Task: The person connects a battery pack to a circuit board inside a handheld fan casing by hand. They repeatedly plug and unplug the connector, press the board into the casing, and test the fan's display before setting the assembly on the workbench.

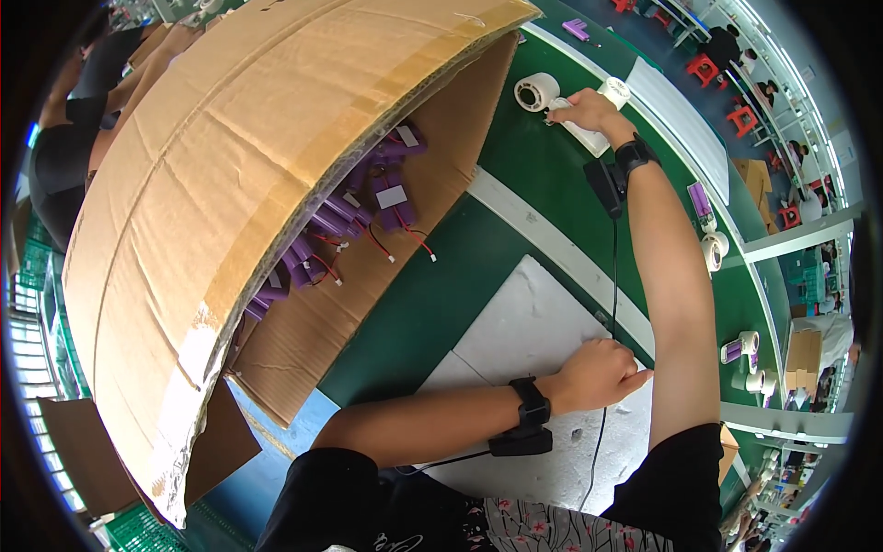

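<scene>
My right hand (pixel 587 112) reaches far out over the green work surface, its fingers closed on a white plastic housing (pixel 589 138) with a round end. Just left of it lies another white round plastic part (pixel 536 92) with a ring-shaped opening. My left hand (pixel 596 375) is curled into a fist above a white foam sheet (pixel 524 322), close to my right forearm; its palm side is hidden. A large cardboard box (pixel 230 120) stands tilted at my left. Inside it are several purple battery packs (pixel 391 198) with red and black wires and white connectors.
A pale strip (pixel 552 235) crosses the green surface. Along its right side lie a purple battery pack (pixel 701 204) and white housings (pixel 714 248). A purple item (pixel 577 30) lies farther off. Another person's arm (pixel 138 83) shows behind the box. Black cables hang from my wrist straps.
</scene>
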Demonstrator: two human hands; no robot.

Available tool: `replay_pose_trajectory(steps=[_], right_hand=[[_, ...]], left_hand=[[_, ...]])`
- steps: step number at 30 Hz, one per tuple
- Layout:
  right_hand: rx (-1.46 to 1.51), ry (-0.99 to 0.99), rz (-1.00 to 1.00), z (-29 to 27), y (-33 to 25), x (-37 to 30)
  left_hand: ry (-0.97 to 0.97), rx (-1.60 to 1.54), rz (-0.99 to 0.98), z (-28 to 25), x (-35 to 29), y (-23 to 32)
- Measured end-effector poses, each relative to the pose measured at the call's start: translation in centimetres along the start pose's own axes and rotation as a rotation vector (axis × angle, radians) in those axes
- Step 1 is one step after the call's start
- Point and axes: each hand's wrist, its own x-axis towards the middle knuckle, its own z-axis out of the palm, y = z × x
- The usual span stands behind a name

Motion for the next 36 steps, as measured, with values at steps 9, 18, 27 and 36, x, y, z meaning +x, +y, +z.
replay_pose_trajectory(steps=[9,18,27,36], right_hand=[[0.079,-0.016,-0.014,-0.3,3.1,-2.7],[0.248,0.171,-0.052,-2.1,7.0,-14.7],[0.567,0.079,0.292,-6.7,10.1,-34.1],[0.431,0.342,0.551,-4.6,10.0,-52.0]], left_hand=[[-0.01,-0.037,-0.039,-1.1,0.0,0.3],[0.067,-0.039,0.069,-1.3,-0.5,0.4],[0.245,-0.171,0.086,-0.5,0.0,0.0],[0.238,-0.179,-0.111,-1.1,0.6,-0.5]])
